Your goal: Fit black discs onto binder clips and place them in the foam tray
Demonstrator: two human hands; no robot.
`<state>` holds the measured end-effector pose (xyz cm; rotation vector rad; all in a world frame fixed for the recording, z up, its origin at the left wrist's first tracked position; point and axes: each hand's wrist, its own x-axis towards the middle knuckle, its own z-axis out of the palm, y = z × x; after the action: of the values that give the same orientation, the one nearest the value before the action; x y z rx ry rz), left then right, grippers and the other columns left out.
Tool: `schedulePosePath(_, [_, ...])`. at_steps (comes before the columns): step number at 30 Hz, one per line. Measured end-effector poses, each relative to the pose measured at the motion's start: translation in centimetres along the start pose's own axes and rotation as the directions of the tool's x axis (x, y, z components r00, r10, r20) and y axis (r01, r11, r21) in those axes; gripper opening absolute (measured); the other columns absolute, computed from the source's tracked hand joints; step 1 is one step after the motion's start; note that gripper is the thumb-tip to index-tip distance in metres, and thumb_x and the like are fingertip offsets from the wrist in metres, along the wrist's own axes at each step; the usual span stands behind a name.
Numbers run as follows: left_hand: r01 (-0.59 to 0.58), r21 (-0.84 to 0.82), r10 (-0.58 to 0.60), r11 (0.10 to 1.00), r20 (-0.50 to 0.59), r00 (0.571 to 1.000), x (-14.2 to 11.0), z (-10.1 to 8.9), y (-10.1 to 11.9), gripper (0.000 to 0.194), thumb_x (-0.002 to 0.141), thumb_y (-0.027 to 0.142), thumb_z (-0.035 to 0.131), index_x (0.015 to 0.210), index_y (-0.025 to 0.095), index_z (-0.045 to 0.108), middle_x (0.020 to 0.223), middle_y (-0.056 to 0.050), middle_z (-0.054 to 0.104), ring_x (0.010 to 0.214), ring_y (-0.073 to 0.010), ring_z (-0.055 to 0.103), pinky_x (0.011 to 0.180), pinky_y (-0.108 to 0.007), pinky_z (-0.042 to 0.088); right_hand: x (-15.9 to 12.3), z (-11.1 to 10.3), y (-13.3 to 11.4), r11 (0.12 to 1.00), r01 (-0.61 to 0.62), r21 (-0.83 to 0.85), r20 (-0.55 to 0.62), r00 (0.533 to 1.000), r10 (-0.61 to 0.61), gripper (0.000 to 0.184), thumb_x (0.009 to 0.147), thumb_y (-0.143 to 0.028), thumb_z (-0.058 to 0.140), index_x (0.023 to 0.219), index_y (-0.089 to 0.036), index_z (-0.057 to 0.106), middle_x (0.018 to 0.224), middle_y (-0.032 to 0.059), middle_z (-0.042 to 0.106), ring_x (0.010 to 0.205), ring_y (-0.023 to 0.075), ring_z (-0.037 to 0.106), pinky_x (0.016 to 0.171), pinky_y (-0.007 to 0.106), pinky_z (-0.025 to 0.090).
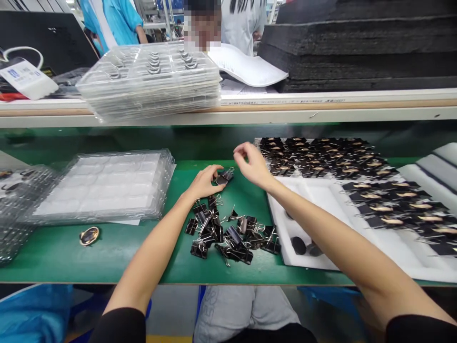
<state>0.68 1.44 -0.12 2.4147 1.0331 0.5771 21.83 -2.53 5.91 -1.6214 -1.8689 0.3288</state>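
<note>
My left hand (205, 183) is closed on a dark round disc (222, 180) above the green table. A black binder clip (228, 173) sits at the disc's far edge. To the right, my right hand (253, 164) is held up a little apart from the clip, its fingers curled in toward the thumb; whether anything is between the fingertips I cannot make out. Nearer to me, a loose heap of black binder clips (233, 236) with silver wire handles lies between my forearms.
On the right, a white foam tray (276, 209) carries rows of clipped pieces (321, 155) and loose dark discs (298, 245). Clear plastic trays (100, 186) and a gold-rimmed oval piece (89, 236) lie left. More stacked plastic trays (153, 90) stand on the shelf; people are beyond.
</note>
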Motion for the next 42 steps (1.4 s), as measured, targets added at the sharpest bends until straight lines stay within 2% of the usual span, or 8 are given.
schedulePosePath(1, [0.009, 0.053, -0.008, 0.999, -0.02, 1.0, -0.1, -0.1, -0.1, 0.056, 0.087, 0.039, 0.07, 0.138, 0.024, 0.052, 0.115, -0.006, 0.071, 0.103, -0.0256, 0.067, 0.09, -0.038, 0.047, -0.9, -1.0, -0.5, 0.992, 0.118, 0.043, 0.216, 0.968, -0.125, 0.031, 0.1, -0.029, 0.048, 0.124, -0.021, 0.065, 0.121, 0.01, 0.067, 0.112, 0.0237, 0.06, 0.1, 0.037, 0.046])
schedulePosePath(3, [0.015, 0.132, -0.01, 0.991, -0.034, 0.999, -0.3, -0.3, -0.4, 0.055, 0.09, 0.044, 0.067, 0.139, 0.025, 0.051, 0.125, -0.009, 0.067, 0.115, -0.0298, 0.064, 0.096, -0.043, 0.047, -2.9, -2.5, -1.1, 0.958, 0.252, 0.135, 0.604, 0.746, -0.281, 0.033, 0.09, -0.028, 0.067, 0.122, -0.023, 0.07, 0.119, 0.0065, 0.069, 0.11, 0.0227, 0.063, 0.1, 0.035, 0.047])
schedulePosePath(6, [-0.05, 0.16, 0.057, 0.986, -0.04, 0.998, -0.5, -0.7, -1.2, 0.062, 0.087, 0.045, 0.071, 0.142, 0.025, 0.051, 0.143, -0.012, 0.055, 0.131, -0.033, 0.054, 0.104, -0.047, 0.045, -5.3, -2.5, -1.0, 0.951, 0.282, 0.126, 0.766, 0.582, -0.274, 0.034, 0.084, -0.028, 0.076, 0.118, -0.024, 0.073, 0.121, 0.0066, 0.07, 0.113, 0.0232, 0.064, 0.103, 0.036, 0.047])
schedulePosePath(15, [-0.093, 0.261, 0.099, 0.961, -0.011, 0.995, -0.7, -0.8, -1.5, 0.083, 0.078, 0.061, 0.08, 0.149, 0.029, 0.05, 0.134, -0.013, 0.053, 0.12, -0.036, 0.05, 0.102, -0.053, 0.042, -2.4, -1.0, 1.6, 0.961, 0.242, -0.131, 0.619, 0.777, -0.111, 0.025, 0.094, -0.019, 0.055, 0.107, -0.022, 0.076, 0.109, 0.0076, 0.075, 0.102, 0.0232, 0.069, 0.094, 0.034, 0.049])
schedulePosePath(20, [-0.155, 0.284, 0.143, 0.946, 0.062, 0.988, -0.8, -1.0, -1.5, 0.074, 0.087, 0.06, 0.072, 0.153, 0.037, 0.047, 0.158, -0.01, 0.043, 0.138, -0.0388, 0.036, 0.108, -0.056, 0.034, -3.8, -0.1, 0.2, 0.991, 0.121, -0.051, 0.632, 0.773, -0.062, 0.04, 0.087, -0.054, 0.07, 0.11, -0.021, 0.07, 0.107, 0.0083, 0.075, 0.096, 0.0248, 0.068, 0.083, 0.033, 0.052])
schedulePosePath(26, [-0.082, 0.371, 0.089, 0.925, -0.002, 0.996, -1.0, -0.9, -1.3, 0.062, 0.093, 0.064, 0.062, 0.141, 0.025, 0.058, 0.133, -0.014, 0.058, 0.12, -0.0345, 0.048, 0.098, -0.05, 0.037, -2.6, 0.6, 0.1, 0.991, 0.044, -0.123, 0.604, 0.796, 0.04, 0.03, 0.085, -0.027, 0.067, 0.114, -0.019, 0.067, 0.103, 0.0067, 0.077, 0.093, 0.0221, 0.07, 0.081, 0.03, 0.05])
schedulePosePath(36, [-0.02, 0.302, 0.034, 0.953, -0.041, 0.999, -0.7, -0.6, -1.2, 0.031, 0.103, 0.049, 0.05, 0.114, 0.024, 0.065, 0.116, -0.008, 0.069, 0.112, -0.0282, 0.056, 0.096, -0.045, 0.034, 1.8, -0.1, 2.0, 0.938, 0.052, -0.342, 0.634, 0.75, 0.189, 0.027, 0.093, -0.031, 0.06, 0.11, -0.02, 0.076, 0.106, 0.0101, 0.077, 0.097, 0.027, 0.071, 0.08, 0.033, 0.051])
schedulePosePath(42, [0.094, 0.317, -0.036, 0.944, -0.185, 0.982, -0.7, -0.5, -1.6, 0.015, 0.093, 0.035, 0.061, 0.086, 0.022, 0.059, 0.095, -0.005, 0.068, 0.1, -0.0265, 0.06, 0.091, -0.044, 0.034, 3.3, 1.4, 0.8, 0.946, -0.138, -0.294, 0.37, 0.896, 0.245, 0.042, 0.103, -0.041, 0.048, 0.135, -0.018, 0.063, 0.127, 0.0169, 0.069, 0.116, 0.0302, 0.065, 0.092, 0.038, 0.05])
